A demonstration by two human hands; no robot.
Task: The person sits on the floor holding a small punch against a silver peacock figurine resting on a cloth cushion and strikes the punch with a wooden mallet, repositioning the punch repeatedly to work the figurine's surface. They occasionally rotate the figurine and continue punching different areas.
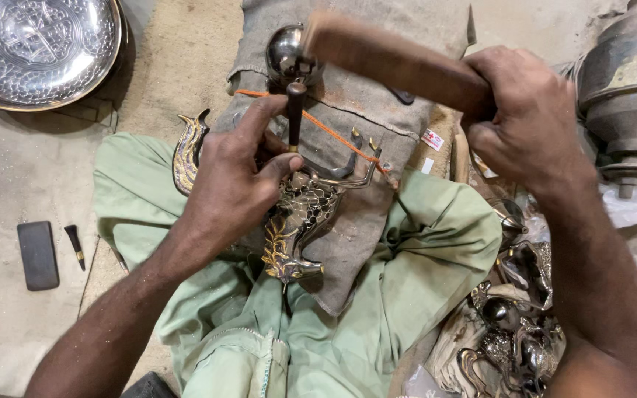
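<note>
My left hand (pixel 234 177) pinches a short dark chisel (pixel 295 110) upright against an engraved brass bird figure (pixel 296 217) lying on a grey cloth pad (pixel 377 118) across my lap. My right hand (pixel 528 118) grips the wooden handle of a hammer (pixel 392 59), whose rounded metal head (pixel 289 55) hangs just above the chisel top. An orange cord (pixel 340 136) runs over the pad and the figure's curved legs.
A hammered silver tray (pixel 38 48) lies at the top left. A dark flat stone (pixel 37 254) and a small punch (pixel 75 247) rest on the floor at left. Several shiny metal figures (pixel 510 324) are piled at lower right; a metal vessel (pixel 624 88) stands at the right.
</note>
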